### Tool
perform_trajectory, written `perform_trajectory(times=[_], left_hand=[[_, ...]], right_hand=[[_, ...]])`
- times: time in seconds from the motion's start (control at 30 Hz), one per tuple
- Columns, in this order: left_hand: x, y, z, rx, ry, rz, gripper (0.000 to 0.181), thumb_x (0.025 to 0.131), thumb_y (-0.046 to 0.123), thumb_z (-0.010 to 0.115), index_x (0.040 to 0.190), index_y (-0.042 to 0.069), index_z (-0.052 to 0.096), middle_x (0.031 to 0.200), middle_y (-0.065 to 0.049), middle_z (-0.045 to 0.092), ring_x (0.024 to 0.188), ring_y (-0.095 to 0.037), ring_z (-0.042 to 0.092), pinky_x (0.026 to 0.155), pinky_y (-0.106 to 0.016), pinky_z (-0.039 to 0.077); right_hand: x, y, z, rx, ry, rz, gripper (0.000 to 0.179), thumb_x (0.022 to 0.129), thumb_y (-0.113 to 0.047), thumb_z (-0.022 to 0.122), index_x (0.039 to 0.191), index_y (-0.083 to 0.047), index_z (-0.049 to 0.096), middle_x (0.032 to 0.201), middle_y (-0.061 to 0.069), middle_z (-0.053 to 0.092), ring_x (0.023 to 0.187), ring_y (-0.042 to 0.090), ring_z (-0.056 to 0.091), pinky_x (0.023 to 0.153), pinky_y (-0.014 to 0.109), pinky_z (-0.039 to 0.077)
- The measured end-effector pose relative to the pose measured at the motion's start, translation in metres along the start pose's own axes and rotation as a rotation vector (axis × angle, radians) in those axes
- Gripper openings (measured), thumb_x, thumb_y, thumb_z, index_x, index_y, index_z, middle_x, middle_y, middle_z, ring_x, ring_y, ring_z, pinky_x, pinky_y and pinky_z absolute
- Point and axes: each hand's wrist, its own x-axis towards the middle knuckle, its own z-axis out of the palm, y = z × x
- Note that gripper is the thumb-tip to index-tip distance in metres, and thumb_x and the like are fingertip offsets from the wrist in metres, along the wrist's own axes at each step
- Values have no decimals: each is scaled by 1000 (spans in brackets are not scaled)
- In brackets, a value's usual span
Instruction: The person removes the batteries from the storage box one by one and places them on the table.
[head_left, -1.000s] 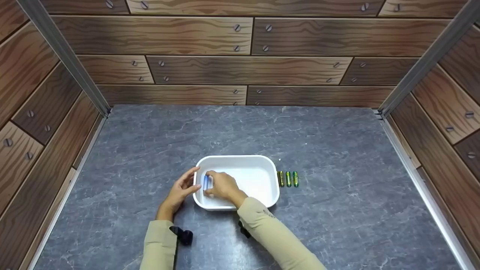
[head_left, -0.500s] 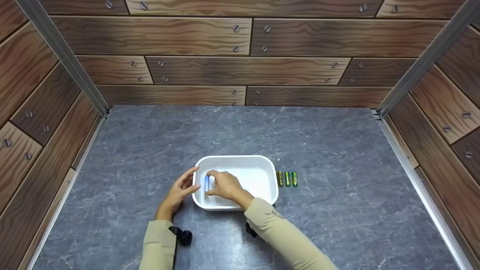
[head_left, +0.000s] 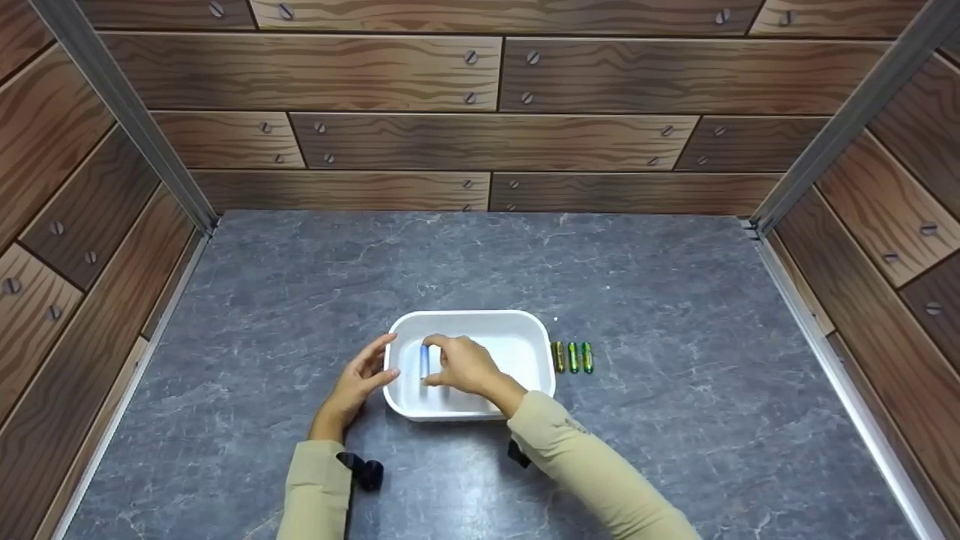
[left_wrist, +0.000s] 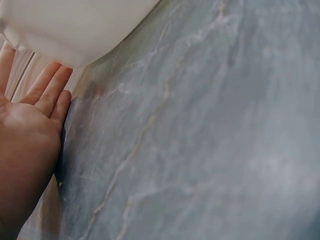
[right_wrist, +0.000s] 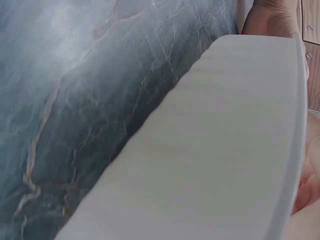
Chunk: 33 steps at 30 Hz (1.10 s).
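Observation:
A white rectangular plastic tub stands on the grey marbled table. Inside its left half, my right hand pinches a slim blue battery-shaped cylinder by its two ends, thumb at the near end and fingers at the far end. Whether the cylinder touches the tub's floor cannot be told. My left hand rests against the tub's left end, thumb and fingertips spread along the rim. Its fingers lie fairly straight at the outer wall in the left wrist view. In the right wrist view, the tub's wall hides most of my right hand.
Just right of the tub, several green and gold batteries lie side by side in a row, the leftmost close to its wall. Wood-patterned panels enclose the back and sides of the table.
My right hand has drawn the blue cylinder to the right and slightly away from me, off the tub's left end. My left hand and the tub hold their place.

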Motion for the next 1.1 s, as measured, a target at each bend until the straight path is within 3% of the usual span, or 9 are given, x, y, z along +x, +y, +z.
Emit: perform_trajectory(times=[0.33, 0.67, 0.93, 1.1], left_hand=[[1, -1, 0, -5, 17, 12, 66, 87, 2, 67, 146, 4, 39, 143, -19, 46, 112, 2, 56, 95, -15, 45], [0, 0, -1, -6, -11, 8, 68, 87, 5, 67, 148, 4, 36, 145, -17, 44, 115, 0, 54, 91, -20, 49], [1, -1, -1, 1, -14, 20, 67, 88, 4, 67, 147, 3, 36, 147, -22, 41, 118, -6, 53, 93, -17, 47], [1, -1, -1, 3, -19, 27, 67, 88, 5, 67, 147, 3, 36, 147, -23, 41, 114, 0, 54, 93, -17, 47]], right_hand=[[-10, 9, -12, 23, -1, -20, 58, 74, -30, 83, 125, -13, 61, 68, -6, 49, 60, 6, 40, 55, 20, 31], [-28, 23, -25, 54, 42, -65, 56, 72, -26, 84, 122, -10, 63, 67, -1, 54, 59, 7, 40, 54, 19, 30], [-37, 35, -35, 88, 41, -47, 56, 75, -26, 82, 125, -10, 62, 65, -6, 48, 58, 7, 39, 56, 19, 31], [-41, 41, -41, 72, 38, -32, 57, 76, -26, 81, 127, -11, 61, 64, -8, 45, 57, 6, 38, 56, 19, 31]])
